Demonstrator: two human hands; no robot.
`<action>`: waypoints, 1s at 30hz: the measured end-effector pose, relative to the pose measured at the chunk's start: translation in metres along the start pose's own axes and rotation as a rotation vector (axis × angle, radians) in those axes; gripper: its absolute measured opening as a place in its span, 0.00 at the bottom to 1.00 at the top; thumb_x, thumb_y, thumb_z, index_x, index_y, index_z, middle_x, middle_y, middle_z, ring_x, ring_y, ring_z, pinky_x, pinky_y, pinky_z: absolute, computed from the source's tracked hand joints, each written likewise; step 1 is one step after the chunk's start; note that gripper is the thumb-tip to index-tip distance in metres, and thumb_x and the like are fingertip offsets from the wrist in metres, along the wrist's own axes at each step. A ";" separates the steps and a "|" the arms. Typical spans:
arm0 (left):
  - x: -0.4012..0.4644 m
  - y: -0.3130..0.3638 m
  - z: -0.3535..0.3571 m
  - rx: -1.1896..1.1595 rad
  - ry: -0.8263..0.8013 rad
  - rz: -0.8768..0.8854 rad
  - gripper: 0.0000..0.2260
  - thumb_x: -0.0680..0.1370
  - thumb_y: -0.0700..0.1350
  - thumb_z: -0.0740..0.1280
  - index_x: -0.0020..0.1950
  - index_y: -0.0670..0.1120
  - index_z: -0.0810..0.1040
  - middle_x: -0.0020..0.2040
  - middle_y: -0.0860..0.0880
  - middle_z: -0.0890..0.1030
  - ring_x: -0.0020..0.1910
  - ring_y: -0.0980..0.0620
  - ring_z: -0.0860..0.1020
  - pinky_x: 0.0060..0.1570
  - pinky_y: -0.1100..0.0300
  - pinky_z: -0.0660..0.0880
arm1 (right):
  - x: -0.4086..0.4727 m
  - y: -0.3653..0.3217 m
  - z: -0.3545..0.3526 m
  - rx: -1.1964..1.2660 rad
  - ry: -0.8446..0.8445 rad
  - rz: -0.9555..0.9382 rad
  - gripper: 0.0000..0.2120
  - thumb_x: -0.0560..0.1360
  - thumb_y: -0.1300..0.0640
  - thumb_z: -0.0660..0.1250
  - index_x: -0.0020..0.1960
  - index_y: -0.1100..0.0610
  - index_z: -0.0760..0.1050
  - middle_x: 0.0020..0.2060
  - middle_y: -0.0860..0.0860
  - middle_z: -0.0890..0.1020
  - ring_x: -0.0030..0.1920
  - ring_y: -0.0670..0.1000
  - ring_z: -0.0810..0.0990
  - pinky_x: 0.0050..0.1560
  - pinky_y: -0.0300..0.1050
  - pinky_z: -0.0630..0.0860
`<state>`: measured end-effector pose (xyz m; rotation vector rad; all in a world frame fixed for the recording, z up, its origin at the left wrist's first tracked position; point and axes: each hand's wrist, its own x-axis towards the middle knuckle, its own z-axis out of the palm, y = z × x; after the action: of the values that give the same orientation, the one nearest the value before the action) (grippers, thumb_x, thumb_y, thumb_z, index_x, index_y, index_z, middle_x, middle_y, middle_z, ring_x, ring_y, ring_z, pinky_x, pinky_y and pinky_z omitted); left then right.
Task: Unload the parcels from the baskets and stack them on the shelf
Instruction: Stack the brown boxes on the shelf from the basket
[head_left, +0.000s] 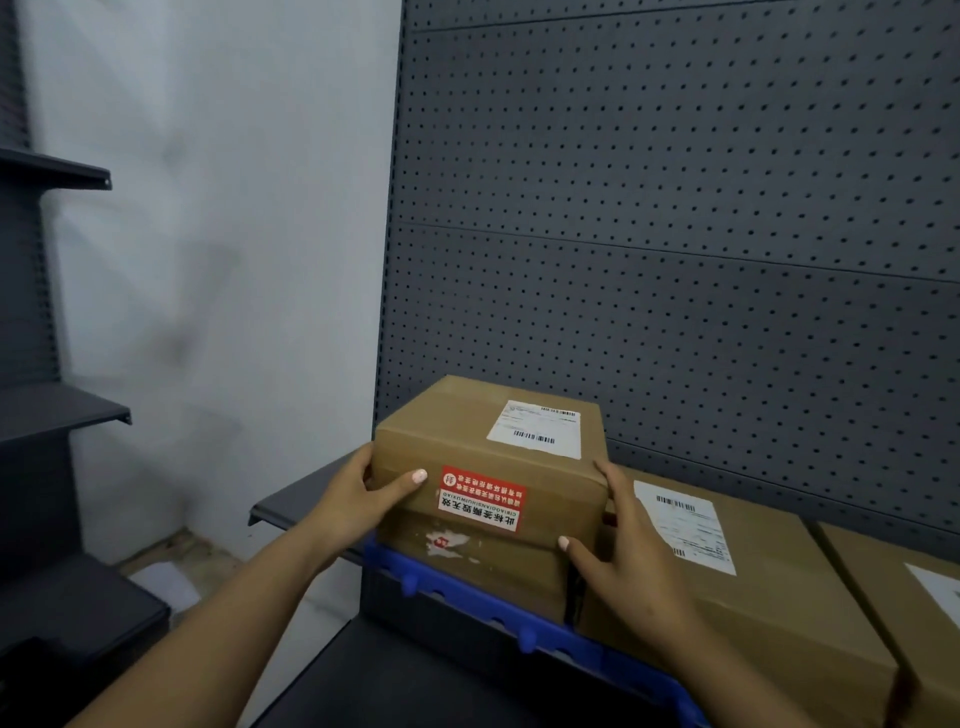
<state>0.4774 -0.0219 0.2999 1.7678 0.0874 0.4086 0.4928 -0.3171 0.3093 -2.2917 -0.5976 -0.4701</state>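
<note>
Midway through stacking, by the look of it. Top parcel held between both hands at the left end of the shelf, sitting on another brown parcel whose front face shows just below it. Left hand curled round the near left corner, thumb laid flat across the front face beside the red sticker; right hand wrapped on the near right corner, fingers reaching up the right side and thumb pressed on the front. Neither hand spread free, both gripping the same box. Immediately right, a wider parcel with a white label already lying on the shelf, and beyond it another box at the right edge of view, so at least three placed before this one. Held box apparently resting level and squared against the pegboard back panel, though full contact underneath not certain (lower edge partly masked by the thumbs). Blue price rail running along the shelf's near edge. Left to do, as a judgement: let go of this box, return for more. No basket in view, so the number of parcels remaining cannot be told. Plenty of free height above the stack for further layers.
</note>
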 end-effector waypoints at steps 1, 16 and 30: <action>0.001 -0.006 0.000 0.002 -0.003 -0.012 0.29 0.67 0.60 0.70 0.65 0.57 0.66 0.59 0.55 0.75 0.59 0.52 0.75 0.49 0.61 0.74 | -0.001 0.000 0.002 0.011 0.007 -0.003 0.41 0.73 0.47 0.71 0.74 0.37 0.46 0.71 0.45 0.66 0.64 0.46 0.71 0.60 0.46 0.74; 0.002 -0.034 0.017 0.105 0.129 -0.030 0.15 0.78 0.51 0.65 0.64 0.52 0.71 0.60 0.49 0.76 0.56 0.50 0.74 0.52 0.56 0.72 | 0.003 0.000 0.005 -0.098 0.014 0.022 0.43 0.73 0.45 0.70 0.73 0.36 0.42 0.68 0.47 0.72 0.56 0.48 0.79 0.53 0.48 0.79; -0.001 -0.025 0.019 0.064 0.053 -0.098 0.27 0.76 0.49 0.69 0.72 0.49 0.62 0.69 0.46 0.71 0.66 0.46 0.71 0.62 0.51 0.68 | 0.006 -0.003 -0.002 -0.137 -0.054 0.064 0.43 0.75 0.48 0.68 0.74 0.39 0.38 0.56 0.48 0.79 0.45 0.45 0.78 0.46 0.43 0.78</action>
<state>0.4864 -0.0335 0.2725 1.8078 0.2266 0.3851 0.4955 -0.3153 0.3151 -2.4527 -0.5313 -0.4312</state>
